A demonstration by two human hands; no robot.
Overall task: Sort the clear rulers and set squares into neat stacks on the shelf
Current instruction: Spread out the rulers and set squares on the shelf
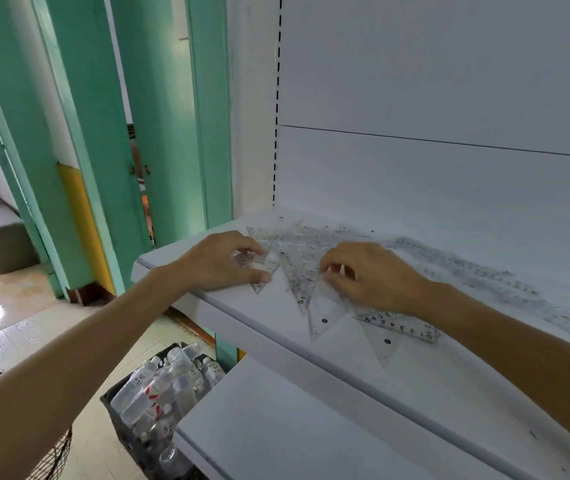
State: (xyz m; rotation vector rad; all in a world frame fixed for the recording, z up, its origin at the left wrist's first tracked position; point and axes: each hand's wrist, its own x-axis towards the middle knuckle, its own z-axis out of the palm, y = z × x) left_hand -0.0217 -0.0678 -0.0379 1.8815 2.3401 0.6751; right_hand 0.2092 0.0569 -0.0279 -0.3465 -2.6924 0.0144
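Sorting under way on the shelf (415, 393). The left hand (221, 261) pinches a small set square (263, 271) between thumb and curled fingers near the shelf's left end. The right hand (373, 275), fingers curled, grips the far edge of a larger set square (325, 313). A loose pile (297, 244) lies beyond, with rulers (467, 268) to the right. The next move probably calls for matching like shapes and aligning edges.
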